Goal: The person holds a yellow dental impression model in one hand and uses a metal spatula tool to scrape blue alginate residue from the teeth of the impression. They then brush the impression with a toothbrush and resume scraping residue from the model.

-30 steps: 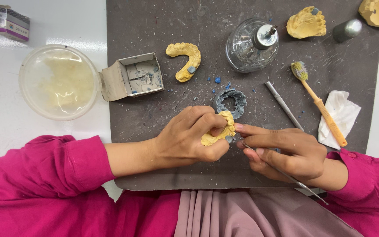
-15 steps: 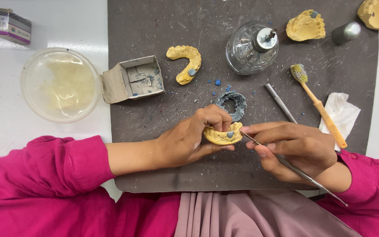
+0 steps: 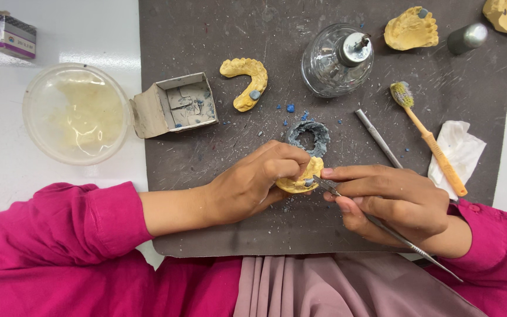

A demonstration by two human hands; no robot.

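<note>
Since the earlier frame the yellow dental cast (image 3: pixel 299 179) has been tipped up from lying flat, and the thin metal tool (image 3: pixel 382 226) now meets its right end. The left hand (image 3: pixel 253 182) is clamped around the cast at lower centre of the frame, just below a grey wax ring (image 3: pixel 308 137) on the dark mat (image 3: pixel 218 223). The right hand (image 3: pixel 397 202) pinches the tool, its handle running toward the lower right. Higher up lie a second yellow cast (image 3: pixel 244 79), a small open cardboard box (image 3: pixel 174 104) and a glass spirit lamp (image 3: pixel 335 58); a toothbrush (image 3: pixel 429 141) sits right, a clear plastic bowl (image 3: pixel 76 113) left on the white table (image 3: pixel 7 170).
</note>
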